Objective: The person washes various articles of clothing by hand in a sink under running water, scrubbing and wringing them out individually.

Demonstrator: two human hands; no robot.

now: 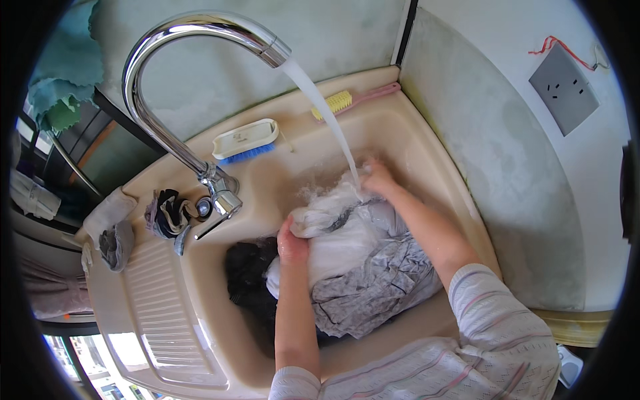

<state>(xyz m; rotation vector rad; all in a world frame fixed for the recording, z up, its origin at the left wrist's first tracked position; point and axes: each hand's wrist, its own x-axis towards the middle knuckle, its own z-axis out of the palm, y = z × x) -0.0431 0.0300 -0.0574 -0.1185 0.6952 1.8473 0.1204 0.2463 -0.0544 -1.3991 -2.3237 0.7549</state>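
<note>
In the beige laundry sink (425, 125) lies a wet white cloth garment (345, 245), under a stream of water (327, 107) from the chrome gooseneck faucet (200, 25). My left hand (292, 242) grips the white garment's left edge. At its far right edge my right hand (376, 179) holds the same fabric beside the falling water; splashes partly blur those fingers. A grey patterned garment (370, 290) is bunched nearer to me, between my forearms. Dark clothing (245, 267) sits in the basin to the left, partly hidden by my left forearm.
On the sink's back ledge rest a white scrub brush with blue bristles (245, 140) and a pink-handled brush with yellow bristles (345, 102). Crumpled socks (172, 215) and grey cloth (116, 245) lie by the ribbed washboard (165, 310). A wall socket (564, 90) is at right.
</note>
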